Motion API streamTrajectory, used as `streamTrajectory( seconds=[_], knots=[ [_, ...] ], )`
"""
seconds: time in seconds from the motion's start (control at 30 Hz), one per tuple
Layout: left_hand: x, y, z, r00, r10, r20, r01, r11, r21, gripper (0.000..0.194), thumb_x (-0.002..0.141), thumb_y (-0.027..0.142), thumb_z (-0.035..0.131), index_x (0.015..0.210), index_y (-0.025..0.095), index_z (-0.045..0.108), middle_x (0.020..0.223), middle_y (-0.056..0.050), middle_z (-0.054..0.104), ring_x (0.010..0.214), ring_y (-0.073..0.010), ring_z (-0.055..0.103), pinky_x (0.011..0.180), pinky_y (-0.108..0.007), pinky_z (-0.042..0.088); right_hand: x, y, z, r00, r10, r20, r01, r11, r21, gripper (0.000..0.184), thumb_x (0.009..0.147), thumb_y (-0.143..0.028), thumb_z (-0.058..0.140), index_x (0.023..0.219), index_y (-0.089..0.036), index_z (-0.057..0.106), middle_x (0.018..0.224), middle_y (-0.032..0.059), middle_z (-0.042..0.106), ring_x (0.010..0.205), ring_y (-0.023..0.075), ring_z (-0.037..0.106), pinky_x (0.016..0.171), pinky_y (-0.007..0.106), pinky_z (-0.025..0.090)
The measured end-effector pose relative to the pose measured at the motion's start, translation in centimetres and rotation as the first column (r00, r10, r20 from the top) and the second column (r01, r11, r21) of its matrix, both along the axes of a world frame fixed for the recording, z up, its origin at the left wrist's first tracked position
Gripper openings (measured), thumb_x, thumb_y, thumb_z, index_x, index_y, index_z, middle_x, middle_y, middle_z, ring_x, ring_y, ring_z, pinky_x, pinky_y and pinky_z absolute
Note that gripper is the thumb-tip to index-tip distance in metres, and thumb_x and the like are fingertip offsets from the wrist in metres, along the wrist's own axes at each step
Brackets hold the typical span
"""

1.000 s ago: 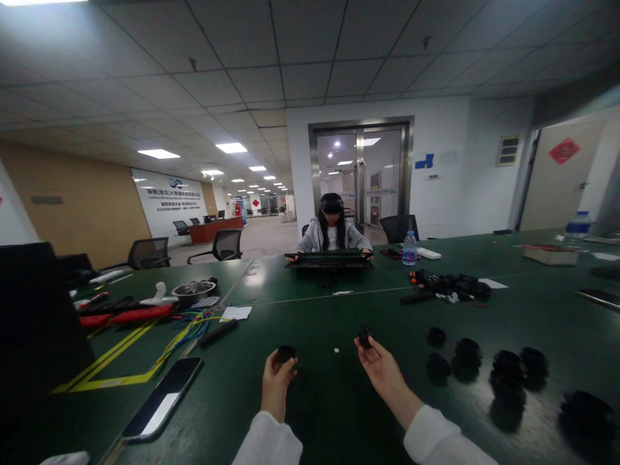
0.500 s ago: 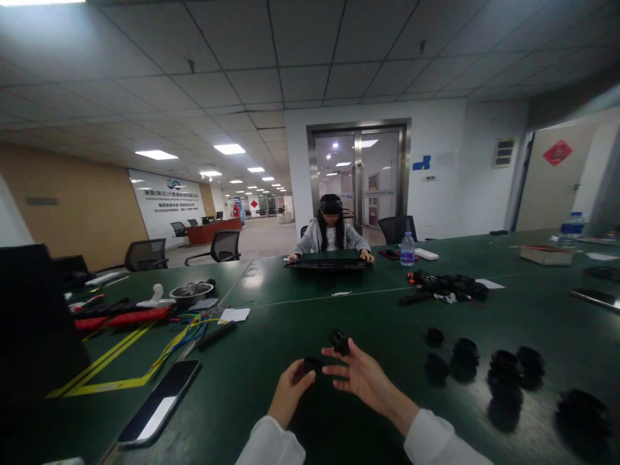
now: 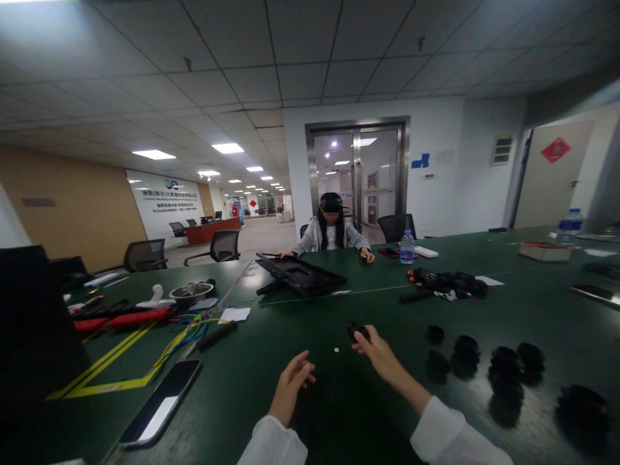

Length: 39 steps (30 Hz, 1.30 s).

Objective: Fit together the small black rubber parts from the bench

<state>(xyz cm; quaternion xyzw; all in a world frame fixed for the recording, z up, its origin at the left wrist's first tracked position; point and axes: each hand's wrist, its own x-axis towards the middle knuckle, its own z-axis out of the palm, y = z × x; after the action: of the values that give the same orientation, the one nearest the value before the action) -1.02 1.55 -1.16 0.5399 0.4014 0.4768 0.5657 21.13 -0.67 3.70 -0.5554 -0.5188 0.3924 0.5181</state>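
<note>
My right hand (image 3: 375, 354) is closed around a black round plastic piece (image 3: 356, 331), just above the table; the fingers hide part of it. To its left, my left hand (image 3: 292, 382) holds nothing, its fingers loosely bent and apart. A tiny pale square (image 3: 336, 349) lies between the two hands on the green table (image 3: 271, 316). Several black ring-like plastic parts (image 3: 466, 349) stand to the right of my right hand. The largest one (image 3: 582, 408) is closest to the right edge.
Across the table a person (image 3: 330, 226) has one hand on a tilted black panel (image 3: 303, 274). A phone (image 3: 162, 403), coloured wires (image 3: 194, 329) and a metal bowl (image 3: 191, 292) lie at left. A water bottle (image 3: 407, 247) and a black cable pile (image 3: 445, 284) are at right.
My left hand has let go of its black piece. My right hand has moved right, gripping a black piece, and the pale square has come into view. The person opposite has swung the panel left.
</note>
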Motion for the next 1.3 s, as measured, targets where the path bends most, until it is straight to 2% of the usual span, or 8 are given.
streamTrajectory(
  seconds=[0.07,0.13,0.4,0.63,0.77,0.87,1.03,1.3],
  knots=[
    [-0.2,0.1,-0.1,1.000,-0.018,-0.004,0.018,1.000,-0.008,0.052,0.064,0.044,0.058,0.107,0.015,0.053,0.085,-0.008,0.061,0.068,-0.0169,0.058,0.061,-0.027,0.040,3.1,0.9,0.3,0.950,-0.135,0.280,0.141,0.990,0.001,0.031,0.068,-0.047,0.051,0.082,-0.020,0.051,0.077,0.0047,0.060,0.070,0.0192,0.057,0.064,0.031,0.041],
    [-0.2,0.2,-0.1,0.999,-0.031,-0.013,0.031,0.999,-0.009,0.051,0.064,0.043,0.058,0.107,0.016,0.053,0.086,-0.007,0.060,0.068,-0.0167,0.058,0.061,-0.027,0.040,6.3,1.5,0.5,0.829,-0.214,0.518,0.246,0.969,0.007,0.027,0.065,-0.043,0.055,0.076,-0.019,0.051,0.082,0.0078,0.059,0.075,0.0207,0.056,0.066,0.031,0.040],
    [0.1,-0.2,0.3,1.000,0.002,0.014,-0.002,1.000,0.012,0.045,0.062,0.040,0.060,0.100,0.017,0.056,0.084,-0.006,0.059,0.063,-0.0149,0.057,0.057,-0.025,0.038,14.2,1.2,0.1,0.757,-0.202,0.622,0.369,0.917,-0.151,0.020,0.068,-0.035,0.052,0.067,-0.015,0.049,0.061,0.0098,0.061,0.061,0.0223,0.059,0.059,0.031,0.041],
    [-0.1,-0.3,0.7,1.000,-0.009,-0.016,0.009,1.000,-0.010,0.044,0.062,0.038,0.060,0.101,0.018,0.055,0.085,-0.006,0.059,0.065,-0.0157,0.057,0.059,-0.026,0.039,16.5,0.5,1.7,0.716,-0.285,0.637,0.448,0.888,-0.106,0.030,0.069,-0.041,0.047,0.080,-0.015,0.054,0.075,0.0107,0.064,0.069,0.0220,0.060,0.060,0.030,0.042],
    [0.0,-0.4,0.6,1.000,-0.019,-0.007,0.019,1.000,0.009,0.043,0.063,0.037,0.059,0.102,0.017,0.054,0.085,-0.006,0.059,0.065,-0.0155,0.057,0.059,-0.026,0.039,17.4,0.6,2.8,0.512,-0.502,0.697,0.530,0.823,0.204,0.037,0.073,-0.034,0.042,0.102,-0.013,0.047,0.105,0.0161,0.055,0.098,0.0262,0.050,0.079,0.034,0.038],
    [0.0,-0.4,0.4,1.000,-0.021,-0.012,0.021,1.000,0.023,0.042,0.065,0.036,0.057,0.102,0.016,0.053,0.085,-0.006,0.058,0.065,-0.0155,0.056,0.059,-0.026,0.039,16.9,0.7,2.2,0.365,-0.631,0.685,0.480,0.758,0.442,0.037,0.075,-0.031,0.039,0.107,-0.012,0.042,0.106,0.0164,0.053,0.096,0.0260,0.051,0.079,0.035,0.038],
    [-0.3,-0.1,0.0,0.999,-0.036,-0.023,0.036,0.999,0.026,0.040,0.068,0.034,0.055,0.104,0.016,0.052,0.087,-0.006,0.057,0.067,-0.0159,0.056,0.060,-0.027,0.040,15.9,0.9,-0.1,0.341,-0.550,0.762,0.447,0.808,0.383,0.031,0.075,-0.026,0.039,0.103,-0.013,0.042,0.095,0.0141,0.057,0.084,0.0252,0.055,0.068,0.033,0.041],
    [-0.4,0.3,-0.6,0.997,-0.066,-0.044,0.068,0.997,0.035,0.039,0.072,0.034,0.051,0.107,0.017,0.049,0.091,-0.006,0.056,0.071,-0.0159,0.056,0.063,-0.027,0.039,16.6,1.5,-1.8,0.225,-0.505,0.833,0.293,0.851,0.437,0.027,0.078,-0.022,0.037,0.102,-0.015,0.048,0.098,0.0124,0.054,0.089,0.0223,0.051,0.077,0.032,0.039]
  ],
)
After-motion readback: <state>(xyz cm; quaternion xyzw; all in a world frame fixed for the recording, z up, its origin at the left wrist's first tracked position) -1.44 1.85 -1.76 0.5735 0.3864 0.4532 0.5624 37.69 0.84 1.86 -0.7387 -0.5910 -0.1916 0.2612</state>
